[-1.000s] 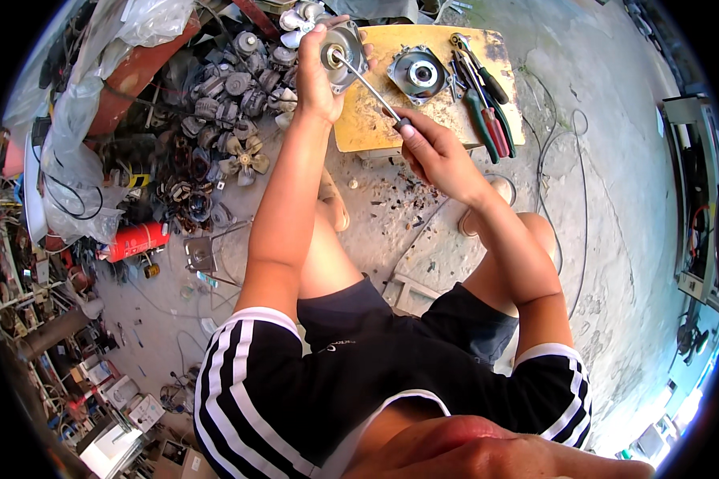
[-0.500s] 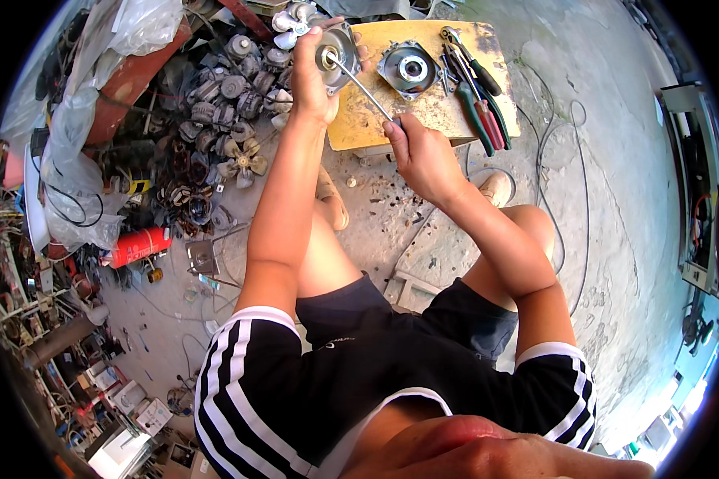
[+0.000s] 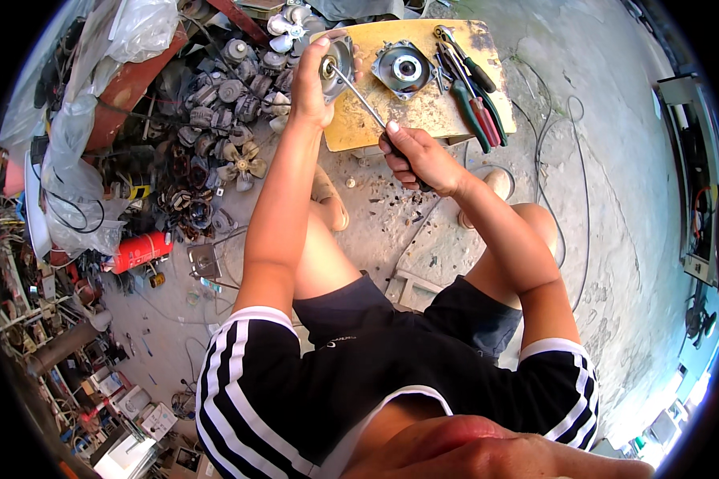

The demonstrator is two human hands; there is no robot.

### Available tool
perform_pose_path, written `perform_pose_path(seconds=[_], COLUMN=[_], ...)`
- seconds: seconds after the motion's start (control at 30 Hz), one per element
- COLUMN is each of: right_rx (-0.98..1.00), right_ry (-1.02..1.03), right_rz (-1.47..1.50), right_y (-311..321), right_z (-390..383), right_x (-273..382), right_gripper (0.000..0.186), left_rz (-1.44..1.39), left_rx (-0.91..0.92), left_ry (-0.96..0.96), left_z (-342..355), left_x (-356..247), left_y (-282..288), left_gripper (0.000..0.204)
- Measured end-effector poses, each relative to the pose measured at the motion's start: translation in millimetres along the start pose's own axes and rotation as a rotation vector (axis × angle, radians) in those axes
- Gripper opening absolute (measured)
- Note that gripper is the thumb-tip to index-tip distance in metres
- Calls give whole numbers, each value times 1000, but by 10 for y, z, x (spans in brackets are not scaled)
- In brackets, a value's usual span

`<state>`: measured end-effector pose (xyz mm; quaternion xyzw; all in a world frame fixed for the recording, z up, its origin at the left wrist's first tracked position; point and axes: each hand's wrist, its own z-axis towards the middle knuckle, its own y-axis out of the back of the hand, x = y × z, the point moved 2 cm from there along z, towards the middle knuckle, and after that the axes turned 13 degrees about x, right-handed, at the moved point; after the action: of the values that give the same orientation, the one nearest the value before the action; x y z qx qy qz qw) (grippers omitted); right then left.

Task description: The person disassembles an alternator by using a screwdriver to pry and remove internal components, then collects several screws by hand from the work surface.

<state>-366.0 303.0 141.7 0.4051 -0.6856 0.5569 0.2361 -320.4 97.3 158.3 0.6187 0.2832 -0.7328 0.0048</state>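
Observation:
My left hand [image 3: 313,89] is closed around a round-centred metal motor end cover [image 3: 342,56], held up at the left edge of a worn yellow board [image 3: 359,128]. My right hand [image 3: 423,160] grips a long screwdriver [image 3: 363,102] by its dark handle, its tip reaching into the cover's centre hub. On the board lies a second metal end cover [image 3: 387,60], facing up. Beside that are small bolts [image 3: 441,78], a ratchet [image 3: 447,40] and several hand tools with green, red and black handles [image 3: 483,120].
A pile of motor parts [image 3: 232,92], white fan blades [image 3: 287,28] and plastic sheeting [image 3: 72,168] fills the left side. A red cylinder [image 3: 140,251] lies on the concrete floor [image 3: 615,239]. Cables [image 3: 583,199] run along the right, beside metal-framed equipment [image 3: 695,184].
My left hand and the cover have dropped slightly. My right hand has shifted a little down and left compared with a second ago, with more of its wrapped fingers now showing around the handle.

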Motion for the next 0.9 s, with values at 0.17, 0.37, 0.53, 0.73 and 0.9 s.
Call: perform_pose_path(seconds=[0.17, 0.37, 0.53, 0.73, 0.9], right_rx=[102, 157, 155, 77, 201], right_ry=[-38, -51, -55, 2, 75], right_rz=[87, 109, 32, -124, 771], right_y=[38, 43, 87, 69, -185], right_z=[-9, 11, -17, -3, -52], right_x=[1, -37, 13, 108, 290], right_gripper=[42, 42, 43, 41, 50], left_rz=[-4, -97, -138, -253, -331], left_rx=[59, 56, 163, 95, 56], left_ry=[5, -23, -1, 3, -84], left_z=[-81, -184, -211, -128, -62], left_x=[-37, -93, -134, -107, -197], left_y=[53, 31, 66, 112, 106], left_gripper=[50, 45, 49, 53, 49])
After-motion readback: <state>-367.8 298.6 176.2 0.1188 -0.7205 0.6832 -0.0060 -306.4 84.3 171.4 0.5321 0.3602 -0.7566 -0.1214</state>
